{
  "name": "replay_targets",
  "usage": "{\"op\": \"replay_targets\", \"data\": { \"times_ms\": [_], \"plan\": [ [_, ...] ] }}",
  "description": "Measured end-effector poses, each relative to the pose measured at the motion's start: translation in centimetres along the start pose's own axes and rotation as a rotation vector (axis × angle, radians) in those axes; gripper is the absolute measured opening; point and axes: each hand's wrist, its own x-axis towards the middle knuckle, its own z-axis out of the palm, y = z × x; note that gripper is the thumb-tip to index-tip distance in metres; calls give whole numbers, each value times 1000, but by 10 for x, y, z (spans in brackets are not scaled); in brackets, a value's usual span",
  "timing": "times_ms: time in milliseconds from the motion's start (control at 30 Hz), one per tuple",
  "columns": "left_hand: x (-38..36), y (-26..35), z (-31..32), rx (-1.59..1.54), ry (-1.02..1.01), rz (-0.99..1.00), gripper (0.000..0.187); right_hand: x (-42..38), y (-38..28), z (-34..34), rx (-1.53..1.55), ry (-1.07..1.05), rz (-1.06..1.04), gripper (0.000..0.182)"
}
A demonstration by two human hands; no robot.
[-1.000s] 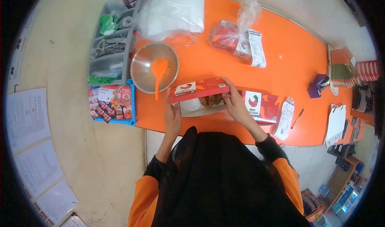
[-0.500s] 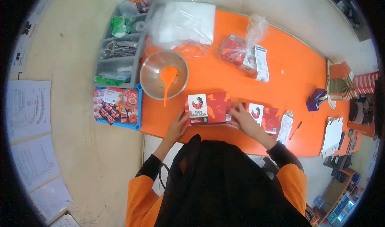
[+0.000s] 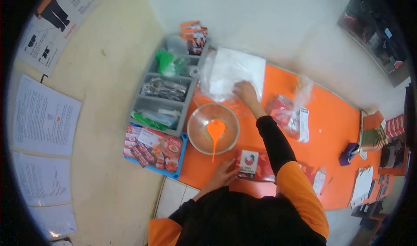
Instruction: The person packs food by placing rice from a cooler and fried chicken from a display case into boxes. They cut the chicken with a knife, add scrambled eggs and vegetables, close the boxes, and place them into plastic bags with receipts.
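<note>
A red box (image 3: 264,167) with a white label panel and a rooster picture lies near the table's front edge. My left hand (image 3: 225,174) rests against its left end, fingers stretched and apart. Farther back, my right hand (image 3: 247,93) is over the front part of a white stack (image 3: 236,68) in clear plastic, with its fingers spread on it. Between the two hands, to the left, stands a metal bowl (image 3: 196,137) with an orange scoop (image 3: 216,129) in it. My right sleeve hides part of the table and the box's right side.
A grey divided organizer (image 3: 186,111) holds wrapped packets at the left, beside a blue tray (image 3: 184,159) with printed cards. At the back right sits a bagged red box (image 3: 282,109) with a receipt. Another red box (image 3: 307,172), a purple holder (image 3: 348,154) and a clipboard (image 3: 362,185) are farther right.
My right hand has left the red box and moved forward to the white stack. My left hand has stayed at the box's left end. The camera view has shifted.
</note>
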Motion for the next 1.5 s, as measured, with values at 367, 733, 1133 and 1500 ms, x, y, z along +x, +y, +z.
{"op": "replay_targets", "data": {
  "times_ms": [367,733,1133,1500],
  "plan": [
    [21,22,-50,36,192,118,37,7,-11,-29,-156,-174,261,21],
    [71,80,-56,-854,71,-475,31,-112,-175,-199,307,229,391,22],
    [90,263,46,-926,-1244,-367,39,-357,-354,-277,1190,1637,1034,32],
    [7,506,76,-1114,-1752,-68,46,-589,-424,-359,829,1416,839,67]
  ]
}}
